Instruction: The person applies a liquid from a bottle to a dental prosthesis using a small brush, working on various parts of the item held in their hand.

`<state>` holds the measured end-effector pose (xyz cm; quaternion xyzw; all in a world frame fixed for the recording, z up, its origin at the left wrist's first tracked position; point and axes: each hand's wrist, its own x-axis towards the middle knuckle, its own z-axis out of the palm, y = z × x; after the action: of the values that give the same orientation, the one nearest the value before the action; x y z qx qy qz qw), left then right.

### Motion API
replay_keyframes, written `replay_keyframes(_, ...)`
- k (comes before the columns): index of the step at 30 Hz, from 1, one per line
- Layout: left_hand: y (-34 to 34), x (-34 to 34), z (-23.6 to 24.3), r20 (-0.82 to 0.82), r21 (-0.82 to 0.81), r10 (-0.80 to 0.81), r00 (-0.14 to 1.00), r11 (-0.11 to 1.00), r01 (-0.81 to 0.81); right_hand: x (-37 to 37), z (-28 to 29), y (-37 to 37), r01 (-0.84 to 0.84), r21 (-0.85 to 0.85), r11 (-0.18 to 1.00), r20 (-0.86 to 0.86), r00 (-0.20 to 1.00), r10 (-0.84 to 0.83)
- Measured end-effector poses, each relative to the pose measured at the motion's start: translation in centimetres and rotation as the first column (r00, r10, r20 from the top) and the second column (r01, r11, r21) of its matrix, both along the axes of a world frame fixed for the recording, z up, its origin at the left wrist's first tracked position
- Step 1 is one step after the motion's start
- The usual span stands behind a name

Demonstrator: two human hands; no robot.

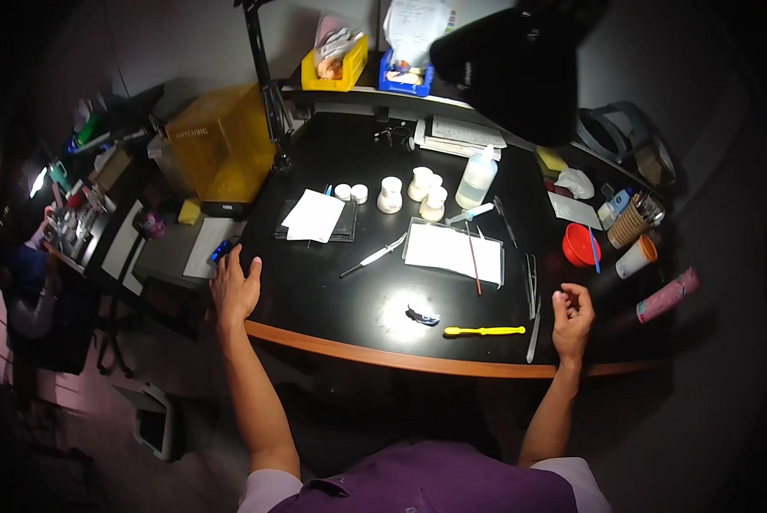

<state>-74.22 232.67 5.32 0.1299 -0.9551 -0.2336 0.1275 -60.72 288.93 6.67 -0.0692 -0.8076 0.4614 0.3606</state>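
My left hand (236, 289) lies at the table's left edge, fingers stretched and thumb apart, beside a small blue-and-black object (223, 250). Near the front right edge rests my right hand (573, 321), its fingers curled toward the thumb with nothing visible in them. Just left of it are a flat metal spatula (534, 335) and long metal tweezers (531, 286). A yellow-handled tool (484, 331) lies along the front edge. Under the bright light spot is a small dark and pale piece (422, 315), too small to name. A thin reddish stick (473, 256) crosses a white pad (439, 248).
Behind stand white jars (389, 195), a squeeze bottle (477, 178) and a syringe (470, 213). A white-handled tool (373, 256) lies left of the pad. At right are a red bowl (578, 248), a cup (636, 258) and a pink bottle (667, 296). A black lamp (507, 77) hangs overhead.
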Motion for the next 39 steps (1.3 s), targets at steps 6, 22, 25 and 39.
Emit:
replay_keyframes(6,0.1,-0.4,-0.7,-0.067,0.020,-0.041,0.997,0.999,0.043,3.2,0.0,1.6,0.068,0.033,0.997,-0.083,0.994,-0.065)
replay_keyframes(22,18.6,-3.3,8.5,-0.314,-0.318,-0.713,0.627,0.701,0.639,7.2,-0.4,-0.5,0.295,0.223,0.929,-0.086,0.955,-0.283)
replay_keyframes(25,23.6,-7.5,9.3,-0.139,-0.385,-0.827,0.545,0.552,0.740,7.1,-0.2,-0.5,0.299,0.237,0.924,-0.118,0.953,-0.279)
replay_keyframes(39,30.1,-14.6,8.2,0.113,-0.363,-0.714,0.691,0.617,0.698,7.3,-1.0,0.4,0.270,0.278,0.922,-0.194,0.956,-0.221)
